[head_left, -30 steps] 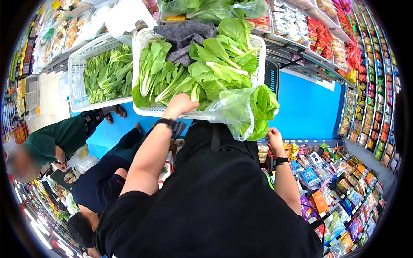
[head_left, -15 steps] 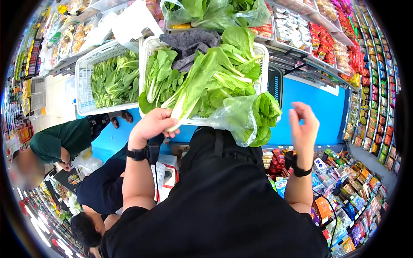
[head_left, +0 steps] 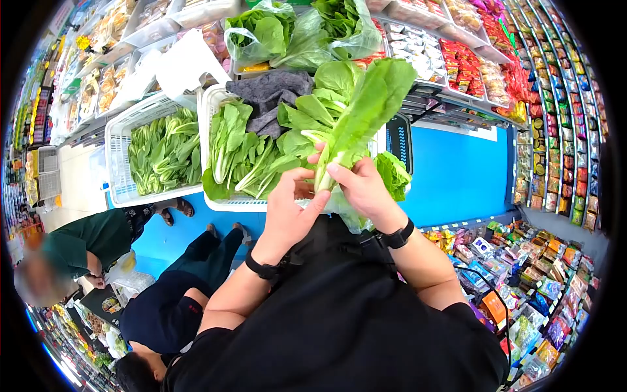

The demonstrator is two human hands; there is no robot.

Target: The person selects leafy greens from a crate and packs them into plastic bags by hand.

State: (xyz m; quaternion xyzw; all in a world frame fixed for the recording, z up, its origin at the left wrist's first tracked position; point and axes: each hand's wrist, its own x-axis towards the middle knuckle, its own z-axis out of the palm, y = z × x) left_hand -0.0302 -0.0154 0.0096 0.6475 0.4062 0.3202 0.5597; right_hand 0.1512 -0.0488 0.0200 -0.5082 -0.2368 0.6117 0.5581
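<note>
Between both hands I hold a leafy green [head_left: 369, 111] by its pale stalk, leaves pointing away and to the right. My left hand [head_left: 292, 204] closes its fingertips on the stalk's lower end. My right hand [head_left: 364, 188] grips a little higher, thumb on the stalk and fingers partly behind it. Beneath is a white plastic basket [head_left: 238, 205] with more loose greens [head_left: 228, 140] and a dark grey cloth [head_left: 268, 95] at its far side. By my right hand, a bagged bunch of greens [head_left: 393, 175] lies at the basket's near right corner, partly hidden by my wrist.
Another white basket [head_left: 117, 157] of greens stands to the left. Bagged greens [head_left: 261, 36] lie beyond on the snack display. A dark crate [head_left: 400, 144] is at the right, over blue floor [head_left: 450, 176]. Two people [head_left: 85, 245] [head_left: 163, 313] are at the left; packaged goods [head_left: 529, 281] fill the right.
The leafy green has swung up and right, leaves now pointing away. My right hand has come in from the right and taken hold of the stalk beside my left.
</note>
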